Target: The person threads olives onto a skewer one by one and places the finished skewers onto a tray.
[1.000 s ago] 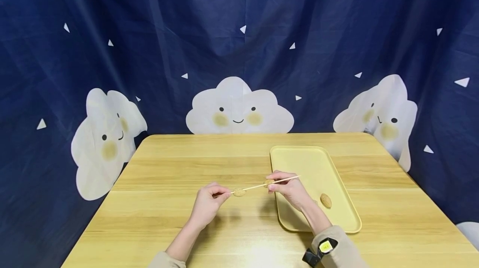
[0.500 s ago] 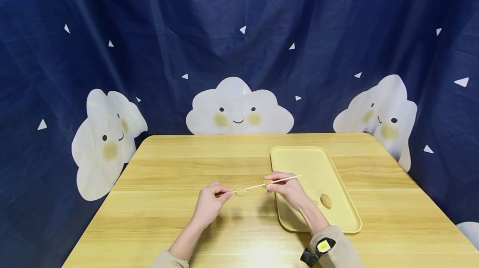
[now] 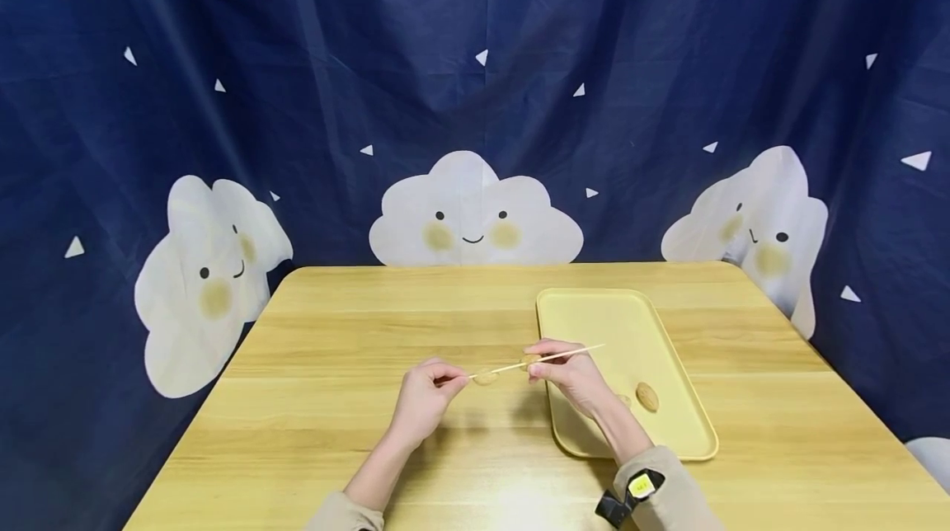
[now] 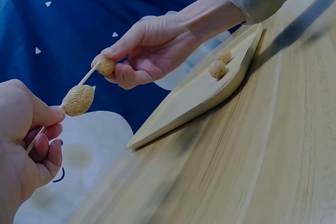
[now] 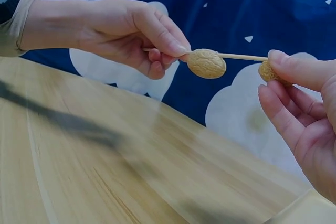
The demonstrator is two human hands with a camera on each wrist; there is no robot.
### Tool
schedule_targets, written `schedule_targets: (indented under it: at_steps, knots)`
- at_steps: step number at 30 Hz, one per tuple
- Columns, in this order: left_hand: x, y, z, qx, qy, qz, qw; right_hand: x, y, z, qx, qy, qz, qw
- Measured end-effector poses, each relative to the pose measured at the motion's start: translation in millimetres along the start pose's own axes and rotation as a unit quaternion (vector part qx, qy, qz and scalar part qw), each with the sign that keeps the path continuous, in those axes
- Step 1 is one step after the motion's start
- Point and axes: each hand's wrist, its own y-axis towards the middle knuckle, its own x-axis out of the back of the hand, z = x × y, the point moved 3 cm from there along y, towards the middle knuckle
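Note:
My left hand [image 3: 425, 401] pinches a thin wooden skewer [image 3: 508, 368] near one end, and the skewer stands nearly level above the table. A wrinkled tan oval ball [image 4: 79, 100] sits on the skewer right by the left fingertips. My right hand [image 3: 577, 378] pinches a second wrinkled tan ball [image 5: 270, 72] between thumb and fingers, partly hidden by them. The skewer runs on past the right hand to its pointed end. Whether it goes through the middle of this second ball cannot be seen.
A yellow tray [image 3: 609, 308] lies under and beside the right hand. On it rest a wrinkled oval ball [image 3: 647, 397] and another ball [image 4: 218, 68], half hidden by the right wrist in the head view. Wooden table [image 3: 356, 308] spreads around; a blue curtain [image 3: 475, 102] hangs behind.
My left hand has shifted a little to the right with the skewer and the first ball. The skewer's far end sticks out farther beyond the right hand, which has barely moved.

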Motion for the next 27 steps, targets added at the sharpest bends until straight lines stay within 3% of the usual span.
schedule_targets:
  at_steps: [27]
  knots:
    - [-7.2,0.7,-5.6,-0.002,-0.005,-0.002,1.0000,-8.2,1.2,-4.4,-0.009,0.026,-0.013,1.000]
